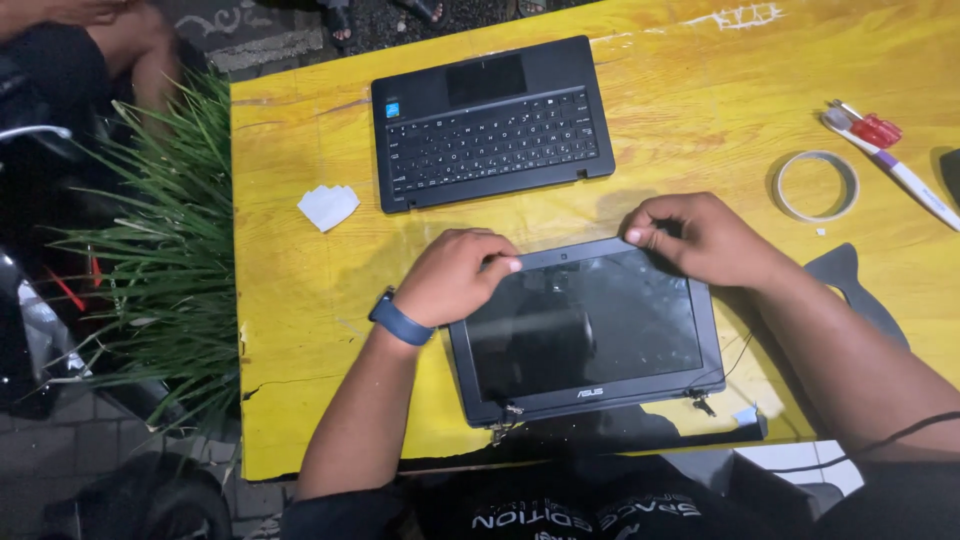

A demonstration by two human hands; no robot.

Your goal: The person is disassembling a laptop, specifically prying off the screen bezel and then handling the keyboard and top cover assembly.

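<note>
A detached laptop screen panel (590,330) with a black bezel lies flat on the yellow wooden table (300,300), hinges toward me. My left hand (455,275), with a blue band on the wrist, presses its fingertips on the panel's top left edge. On the top right edge rests my right hand (700,235), fingers curled and pinching the bezel. The laptop's black keyboard base (490,125) lies separately farther back on the table, keys up.
A folded white paper (328,206) lies left of the keyboard base. A roll of clear tape (817,186), a red-handled tool (876,130) and a white pen (915,185) sit at the right. A black flat piece (850,280) lies by my right arm. Green plant leaves (160,250) border the table's left edge.
</note>
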